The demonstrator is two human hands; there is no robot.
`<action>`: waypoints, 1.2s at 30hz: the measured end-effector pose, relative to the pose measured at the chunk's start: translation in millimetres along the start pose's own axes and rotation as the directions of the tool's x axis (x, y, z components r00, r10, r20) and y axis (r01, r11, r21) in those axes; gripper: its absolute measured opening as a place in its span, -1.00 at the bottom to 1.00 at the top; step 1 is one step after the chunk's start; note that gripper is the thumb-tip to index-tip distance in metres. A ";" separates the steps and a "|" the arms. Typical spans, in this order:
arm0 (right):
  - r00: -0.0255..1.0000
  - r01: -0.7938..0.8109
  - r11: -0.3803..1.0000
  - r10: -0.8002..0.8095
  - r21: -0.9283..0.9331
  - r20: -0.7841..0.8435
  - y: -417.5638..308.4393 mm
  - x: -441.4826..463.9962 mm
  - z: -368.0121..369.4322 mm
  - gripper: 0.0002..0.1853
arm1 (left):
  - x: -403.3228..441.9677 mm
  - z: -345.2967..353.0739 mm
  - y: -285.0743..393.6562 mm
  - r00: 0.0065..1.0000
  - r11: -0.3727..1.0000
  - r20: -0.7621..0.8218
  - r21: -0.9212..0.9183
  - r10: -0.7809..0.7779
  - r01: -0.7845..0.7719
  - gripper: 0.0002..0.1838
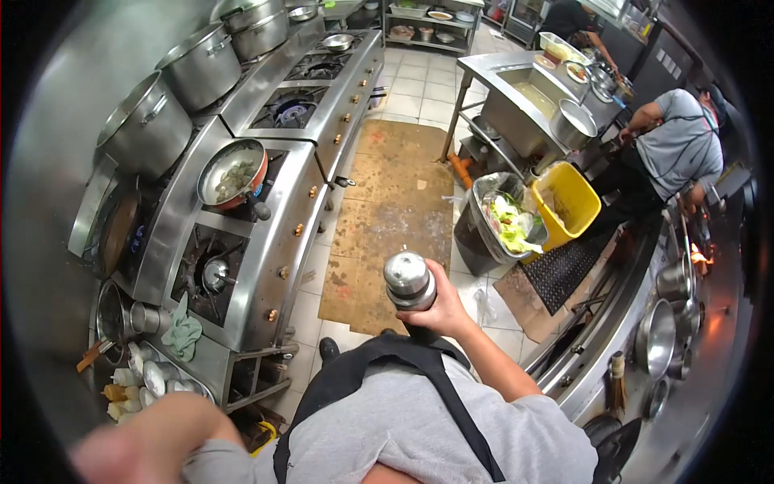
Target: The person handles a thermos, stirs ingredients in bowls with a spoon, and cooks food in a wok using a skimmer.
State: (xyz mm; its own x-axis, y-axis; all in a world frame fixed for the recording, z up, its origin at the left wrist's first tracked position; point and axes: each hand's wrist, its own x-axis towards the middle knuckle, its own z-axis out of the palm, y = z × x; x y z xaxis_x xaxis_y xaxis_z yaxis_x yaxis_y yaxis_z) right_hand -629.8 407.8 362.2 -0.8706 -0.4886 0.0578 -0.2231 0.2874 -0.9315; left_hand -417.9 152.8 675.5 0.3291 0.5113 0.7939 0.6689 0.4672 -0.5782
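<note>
My right hand (pixel 439 305) is wrapped round a dark cylindrical bottle or grinder with a shiny metal top (pixel 408 276), held upright in front of my apron. My left hand (pixel 109 458) is a blur at the lower left edge, near the tray of bottles (pixel 165 373); its fingers cannot be made out. On the stove to the left, a red-sided pan (pixel 233 173) holds small greyish pieces of food, its handle pointing toward the aisle. A small metal lid or ladle (pixel 216 274) rests on the nearer burner.
Large pots (pixel 145 125) line the back of the stove. A green cloth (pixel 184 332) lies by its near corner. At the right stand a grey bin (pixel 484 234), a yellow bin (pixel 567 202) and a sink (pixel 528 93). Two people work beyond; flames show far right.
</note>
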 end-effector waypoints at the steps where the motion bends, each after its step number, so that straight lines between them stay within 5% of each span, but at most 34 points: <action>1: 1.000 0.014 1.000 -0.014 -0.007 0.003 0.3 0.3 0.6 0.04 | -42.9 31.0 -0.7 0.941 0.942 0.063 0.076 -0.332 0.328 -0.07; 2: 1.000 0.031 0.999 -0.031 -0.016 -0.001 0.0 2.8 0.0 0.04 | -81.1 82.3 -13.7 0.775 0.778 0.096 0.162 -0.624 0.607 -0.01; 3: 0.998 0.062 0.998 -0.061 -0.013 0.012 -9.8 4.0 -3.3 0.03 | -138.5 47.0 14.9 0.524 0.532 0.101 0.248 -0.845 0.810 0.06; 5: 0.995 0.098 0.995 -0.097 -0.025 0.037 -18.9 5.3 -4.3 0.02 | -159.5 117.2 18.8 0.357 0.418 0.332 0.133 -0.873 0.899 -0.16; 8: 0.984 0.125 0.992 -0.122 -0.016 0.132 -38.4 8.3 -5.5 0.01 | -188.2 155.8 29.2 0.369 0.472 0.493 0.098 -0.788 0.876 -0.22; 10: 0.962 0.156 0.988 -0.150 -0.011 0.227 -46.0 12.6 -4.9 -0.03 | -193.9 165.1 26.7 0.403 0.676 0.713 0.134 -0.573 0.725 -0.30; 15: 0.891 0.246 0.969 -0.235 0.022 0.388 -57.0 26.1 -5.7 -0.06 | -193.3 164.6 15.3 0.517 0.745 0.711 0.013 -0.476 0.667 -0.29; 18: 0.859 0.274 0.961 -0.266 0.046 0.437 -63.9 30.2 -9.5 -0.07 | -192.0 157.4 12.5 0.468 0.728 0.765 0.002 -0.443 0.685 -0.30; 29: 0.897 0.177 0.983 -0.178 0.042 0.405 -57.7 29.4 1.5 -0.08 | -212.2 169.7 38.4 0.383 0.603 0.647 0.151 -0.659 0.783 -0.56; 31: 0.918 0.182 0.983 -0.174 0.011 0.356 -56.6 26.4 5.6 -0.08 | -212.0 174.9 46.2 0.216 0.467 0.594 0.310 -0.775 0.828 -0.58; 32: 0.938 0.183 0.983 -0.168 -0.021 0.303 -55.9 24.6 8.3 -0.09 | -208.1 179.2 47.6 0.215 0.467 0.595 0.308 -0.774 0.829 -0.58; 34: 0.952 0.218 0.972 -0.190 -0.093 0.240 -48.7 22.7 16.0 -0.09 | -195.1 185.2 48.3 -0.221 0.155 0.523 0.582 -0.823 0.798 -0.57; 35: 0.959 0.249 0.954 -0.219 -0.167 0.180 -45.0 21.8 19.0 -0.09 | -189.6 186.1 42.5 -0.330 0.123 0.546 0.634 -0.770 0.764 -0.49; 36: 0.960 0.245 0.954 -0.214 -0.170 0.180 -43.6 22.6 19.5 -0.09 | -182.7 183.5 37.3 -0.330 0.121 0.548 0.631 -0.769 0.766 -0.49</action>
State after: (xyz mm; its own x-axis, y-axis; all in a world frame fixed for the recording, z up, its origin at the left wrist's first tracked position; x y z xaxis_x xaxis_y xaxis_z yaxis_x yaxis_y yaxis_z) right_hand -631.2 368.1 397.1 -0.7090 -0.6789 0.1905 -0.5011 0.2949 -0.8136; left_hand -575.4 209.1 474.3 -0.9880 -0.1326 0.0792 -0.0877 0.9034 0.4197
